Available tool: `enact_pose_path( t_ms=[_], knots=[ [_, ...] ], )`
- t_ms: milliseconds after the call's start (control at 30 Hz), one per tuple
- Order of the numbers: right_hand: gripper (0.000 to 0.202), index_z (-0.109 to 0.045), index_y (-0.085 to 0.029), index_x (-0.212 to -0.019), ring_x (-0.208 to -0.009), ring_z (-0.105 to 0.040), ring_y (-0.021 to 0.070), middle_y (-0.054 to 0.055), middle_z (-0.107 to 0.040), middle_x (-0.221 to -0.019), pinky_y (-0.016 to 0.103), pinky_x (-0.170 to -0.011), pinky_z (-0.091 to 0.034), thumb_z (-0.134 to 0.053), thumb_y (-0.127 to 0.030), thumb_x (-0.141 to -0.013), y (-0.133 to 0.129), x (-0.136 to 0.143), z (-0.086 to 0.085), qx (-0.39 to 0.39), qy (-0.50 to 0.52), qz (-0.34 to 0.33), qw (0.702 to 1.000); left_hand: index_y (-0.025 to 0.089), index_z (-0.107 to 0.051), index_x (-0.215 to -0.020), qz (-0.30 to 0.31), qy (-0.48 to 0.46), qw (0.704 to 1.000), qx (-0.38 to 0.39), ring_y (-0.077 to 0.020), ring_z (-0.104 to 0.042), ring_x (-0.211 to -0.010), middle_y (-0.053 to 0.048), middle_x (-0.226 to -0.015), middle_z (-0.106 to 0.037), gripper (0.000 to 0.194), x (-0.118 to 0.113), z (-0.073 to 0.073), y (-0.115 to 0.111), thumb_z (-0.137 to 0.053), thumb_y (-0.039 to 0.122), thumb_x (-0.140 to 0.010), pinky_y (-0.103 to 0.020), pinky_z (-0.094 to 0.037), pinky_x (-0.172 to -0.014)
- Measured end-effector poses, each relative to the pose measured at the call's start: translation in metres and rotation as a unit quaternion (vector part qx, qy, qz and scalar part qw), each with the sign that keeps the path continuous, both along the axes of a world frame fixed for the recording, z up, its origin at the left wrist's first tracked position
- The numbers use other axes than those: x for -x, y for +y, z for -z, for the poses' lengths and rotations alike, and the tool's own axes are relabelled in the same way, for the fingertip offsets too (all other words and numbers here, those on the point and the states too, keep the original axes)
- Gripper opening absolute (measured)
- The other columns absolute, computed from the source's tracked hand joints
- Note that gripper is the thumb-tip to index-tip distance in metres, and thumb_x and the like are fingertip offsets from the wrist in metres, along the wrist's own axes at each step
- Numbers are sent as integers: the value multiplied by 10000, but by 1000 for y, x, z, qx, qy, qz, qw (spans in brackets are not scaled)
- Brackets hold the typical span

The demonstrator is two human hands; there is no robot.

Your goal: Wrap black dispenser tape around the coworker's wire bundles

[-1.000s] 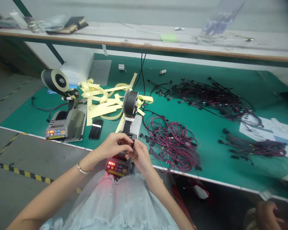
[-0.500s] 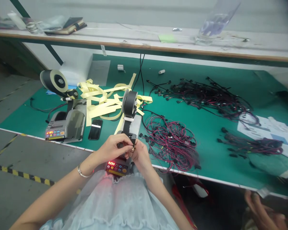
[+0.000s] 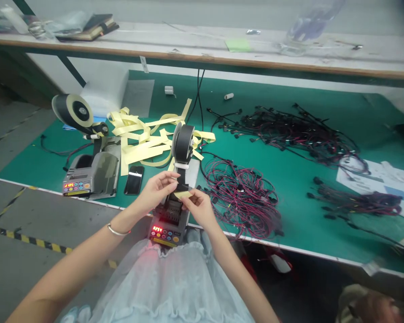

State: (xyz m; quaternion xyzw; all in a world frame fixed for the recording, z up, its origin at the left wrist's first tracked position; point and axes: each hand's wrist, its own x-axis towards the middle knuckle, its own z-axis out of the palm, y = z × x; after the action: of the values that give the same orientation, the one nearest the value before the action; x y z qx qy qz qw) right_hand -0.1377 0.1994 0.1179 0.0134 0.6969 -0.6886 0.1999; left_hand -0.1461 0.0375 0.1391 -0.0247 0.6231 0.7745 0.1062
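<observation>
At the tape dispenser (image 3: 168, 224) on the front edge of the bench, my two hands work close together. My right hand (image 3: 200, 207) pinches a short pale yellow strip (image 3: 182, 194) between thumb and fingertips. Beside it, my left hand (image 3: 157, 192) has its thumb and fingers drawn together at a piece of black tape (image 3: 182, 187); their exact contact is partly hidden. Above the hands stands the dispenser's reel of black tape (image 3: 184, 142). Red digits glow on its front panel.
A second dispenser (image 3: 92, 175) and a phone (image 3: 133, 180) are to the left. Yellow strips (image 3: 143, 150) lie tangled behind. Bundled red-black cables (image 3: 242, 197) spread at right, with more dark cables (image 3: 289, 130) farther back. Another person (image 3: 366, 305) is at the lower right.
My hands have moved apart and slightly up from the dispenser's front. The pale yellow strip now shows in my right fingers. The other person's hand has shifted at the lower right.
</observation>
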Motion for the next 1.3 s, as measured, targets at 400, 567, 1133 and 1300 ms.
enact_pose_path(
  t_ms=[400,567,1133,1300],
  knots=[
    [523,-617,-132,-904,-474,-528,75,99,-685,-829,148,-342,-336,-633,-589,-648,14,23,-14,159,-305,-186,920,133,-569,-1021,214,77,973,31,-109,-558,-772,-54,-866,-594,249,30,16,-20,-538,289,-830,-218,-467,-688],
    [310,-647,-100,-720,-420,-470,31,12,-632,-620,118,-339,-310,-758,-359,-591,2,25,-2,15,-211,-81,974,152,-529,-1099,207,60,977,9,-118,-565,-852,-59,-934,-594,286,32,25,-21,-513,291,-850,-226,-467,-745],
    [619,-490,-134,-1134,-343,-338,11,-112,-475,-459,122,-317,-212,-768,-202,-584,-8,35,-14,47,-289,-30,956,214,-536,-1138,338,82,938,4,-144,-532,-948,-62,-1018,-574,272,41,37,-45,-445,274,-888,-257,-432,-818],
    [821,-344,-116,-1309,-354,-365,19,-100,-514,-464,123,-331,-231,-753,-212,-603,-14,24,-15,50,-256,13,965,236,-533,-1149,304,12,949,-83,-135,-534,-955,-50,-1015,-569,309,38,43,-44,-539,279,-843,-236,-434,-818]
  ],
)
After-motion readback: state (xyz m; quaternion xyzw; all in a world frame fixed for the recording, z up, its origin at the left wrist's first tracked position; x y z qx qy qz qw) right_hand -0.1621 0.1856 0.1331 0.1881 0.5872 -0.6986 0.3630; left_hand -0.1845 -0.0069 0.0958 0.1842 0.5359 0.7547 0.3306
